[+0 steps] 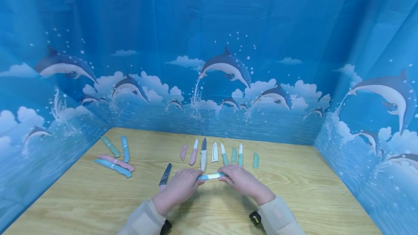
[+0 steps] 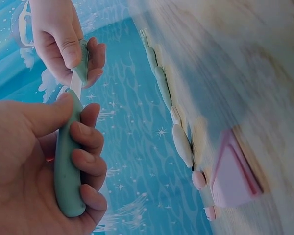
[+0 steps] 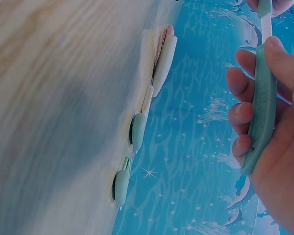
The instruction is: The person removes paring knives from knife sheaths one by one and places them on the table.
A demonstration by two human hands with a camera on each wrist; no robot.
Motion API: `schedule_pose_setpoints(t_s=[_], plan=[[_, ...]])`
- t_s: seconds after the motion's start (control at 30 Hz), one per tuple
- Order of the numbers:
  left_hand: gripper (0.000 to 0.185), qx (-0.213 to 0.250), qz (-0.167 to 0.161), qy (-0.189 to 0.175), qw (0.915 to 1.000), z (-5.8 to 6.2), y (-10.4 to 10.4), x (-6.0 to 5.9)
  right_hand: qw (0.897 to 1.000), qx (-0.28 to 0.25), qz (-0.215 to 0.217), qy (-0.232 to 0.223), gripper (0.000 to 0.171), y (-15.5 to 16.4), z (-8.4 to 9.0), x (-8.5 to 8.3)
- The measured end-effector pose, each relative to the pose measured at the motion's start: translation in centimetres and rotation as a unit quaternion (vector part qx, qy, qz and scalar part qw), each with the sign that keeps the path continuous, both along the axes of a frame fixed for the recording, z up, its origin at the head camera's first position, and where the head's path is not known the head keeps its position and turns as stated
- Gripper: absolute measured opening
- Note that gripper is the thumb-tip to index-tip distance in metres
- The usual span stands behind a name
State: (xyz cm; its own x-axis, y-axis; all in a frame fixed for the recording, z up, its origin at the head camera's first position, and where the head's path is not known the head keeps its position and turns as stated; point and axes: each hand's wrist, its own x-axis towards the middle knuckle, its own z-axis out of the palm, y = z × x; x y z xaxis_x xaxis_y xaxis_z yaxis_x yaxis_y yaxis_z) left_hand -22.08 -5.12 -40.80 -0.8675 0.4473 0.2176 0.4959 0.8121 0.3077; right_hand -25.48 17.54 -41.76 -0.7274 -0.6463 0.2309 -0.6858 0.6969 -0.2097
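Two hands [image 1: 177, 188] [image 1: 243, 182] on one knife [image 1: 210, 176] — roughly thirteen others.

— What is held in the right hand [image 3: 277, 147]?
— A teal sheath [image 3: 262, 105] is gripped by curled fingers; a white blade [image 3: 266, 27] is seen leaving its top.
— And beside the sheath?
— Small knives [image 3: 139, 128] are laid along the wooden table [image 3: 49, 98] edge, well apart from it.

Wooden table [image 1: 294, 191] (knives [image 1: 203, 154], sheaths [image 1: 214, 152])
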Motion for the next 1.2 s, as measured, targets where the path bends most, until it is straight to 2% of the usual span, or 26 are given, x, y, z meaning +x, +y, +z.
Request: schedule_pose_setpoints(t_s=[0.13,1.2], plan=[[0.023,0.001,0.001,-0.004,1.0000,-0.10,0.01,-0.02,1.000,0.007,0.006,0.012,0.021,0.04,0.01,-0.08],[0.019,-0.003,0.005,-0.018,0.9998,-0.12,-0.09,-0.28,1.000,0.005,-0.001,-0.013,0.021,0.49,-0.14,-0.53]])
